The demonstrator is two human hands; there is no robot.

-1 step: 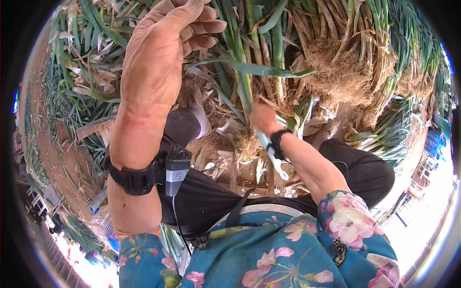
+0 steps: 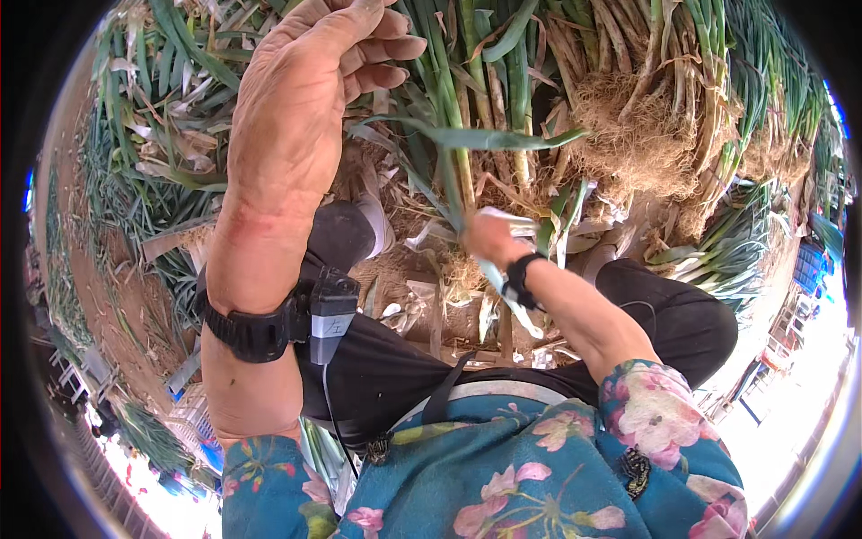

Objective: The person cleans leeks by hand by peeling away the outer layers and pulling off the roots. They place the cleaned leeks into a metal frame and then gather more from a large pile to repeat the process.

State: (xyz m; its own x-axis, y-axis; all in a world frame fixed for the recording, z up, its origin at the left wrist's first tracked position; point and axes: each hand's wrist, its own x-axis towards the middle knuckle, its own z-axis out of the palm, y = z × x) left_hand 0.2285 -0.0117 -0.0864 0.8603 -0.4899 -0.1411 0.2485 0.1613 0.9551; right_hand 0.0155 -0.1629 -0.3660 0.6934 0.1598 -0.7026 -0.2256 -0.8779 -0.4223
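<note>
My left hand is raised at the top, its fingers curled and partly cut off by the upper edge. Thumb and forefinger meet there, and what they pinch is out of sight. My right hand, smeared by motion, is closed around a pale green scallion leaf, whose whitish end hangs below the wrist. Just above that hand stand long scallions with green tops and pale brown stems. A loose green leaf crosses in front of them.
Scallion bundles with matted roots stand at the far right. Piled scallions and dry leaves lie at the left. Trimmed scraps litter the soil between my knees. At the right edge is a blue crate.
My right hand has shifted very slightly, and a whitish strip now shows beside its fingers. The pale leaf end below the wrist has moved a little. My left hand is nearly still.
</note>
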